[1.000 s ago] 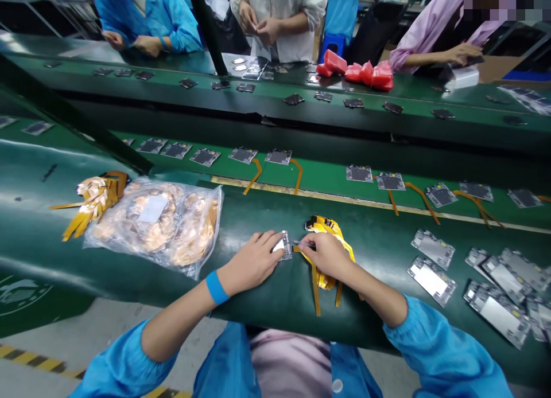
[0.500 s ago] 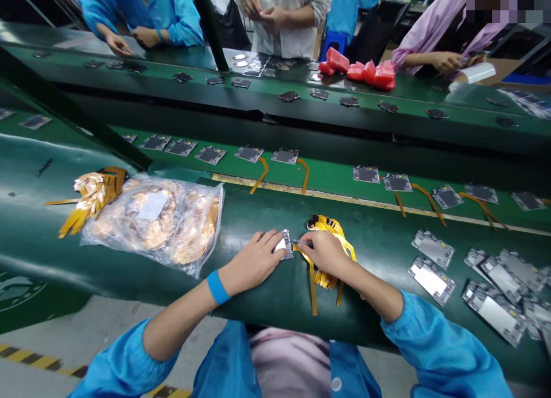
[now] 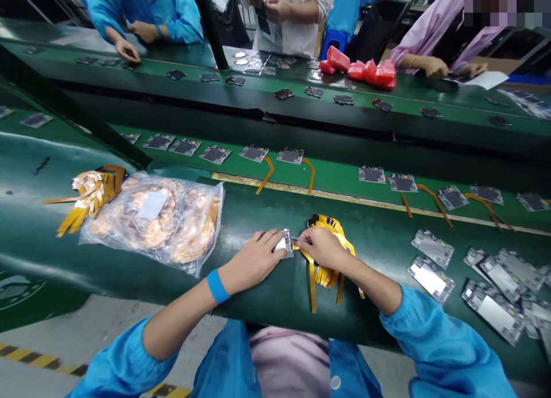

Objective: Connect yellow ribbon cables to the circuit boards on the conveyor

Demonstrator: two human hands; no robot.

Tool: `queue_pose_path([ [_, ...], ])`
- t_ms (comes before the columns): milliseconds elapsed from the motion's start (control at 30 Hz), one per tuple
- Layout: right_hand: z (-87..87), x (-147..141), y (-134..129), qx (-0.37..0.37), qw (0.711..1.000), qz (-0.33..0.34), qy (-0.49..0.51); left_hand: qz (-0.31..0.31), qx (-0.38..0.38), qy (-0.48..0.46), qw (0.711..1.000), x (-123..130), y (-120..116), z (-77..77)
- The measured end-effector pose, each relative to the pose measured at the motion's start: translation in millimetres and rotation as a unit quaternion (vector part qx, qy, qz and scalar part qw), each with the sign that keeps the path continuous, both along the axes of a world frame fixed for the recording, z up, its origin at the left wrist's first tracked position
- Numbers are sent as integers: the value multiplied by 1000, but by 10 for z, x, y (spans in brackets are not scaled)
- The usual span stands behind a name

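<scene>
My left hand (image 3: 253, 260) holds down a small circuit board (image 3: 284, 244) on the green bench, its fingers over the board's left part. My right hand (image 3: 325, 249) pinches a thin grey tool (image 3: 300, 240), whose tip reaches the board's right edge. From that edge an orange flex strip (image 3: 313, 286) bends down toward the bench's front. A pile of yellow flex strips (image 3: 328, 276) lies beneath and around my right hand, partly hidden by it.
A clear bag (image 3: 152, 223) of flex strips and loose orange strips (image 3: 92, 194) lie at left. More boards (image 3: 493, 312) are at right. Behind runs a green belt (image 3: 333, 171) carrying boards. Co-workers' hands (image 3: 127, 49) and red bundles (image 3: 364, 70) are across.
Boards on the near belt have shifted slightly right; those on the far belt have shifted left. Co-workers' hands across have moved. My hands stay almost in place.
</scene>
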State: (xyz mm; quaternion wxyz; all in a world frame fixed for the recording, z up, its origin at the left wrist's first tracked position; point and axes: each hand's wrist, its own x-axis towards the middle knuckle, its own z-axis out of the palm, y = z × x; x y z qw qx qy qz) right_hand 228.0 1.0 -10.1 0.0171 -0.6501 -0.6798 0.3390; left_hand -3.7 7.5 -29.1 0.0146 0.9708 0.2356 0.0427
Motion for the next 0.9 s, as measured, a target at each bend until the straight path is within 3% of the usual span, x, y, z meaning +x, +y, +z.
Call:
queue_pose_path([
  [900, 98, -57, 126, -31, 998, 53, -31, 0, 2, 17, 1000, 34, -25, 36],
])
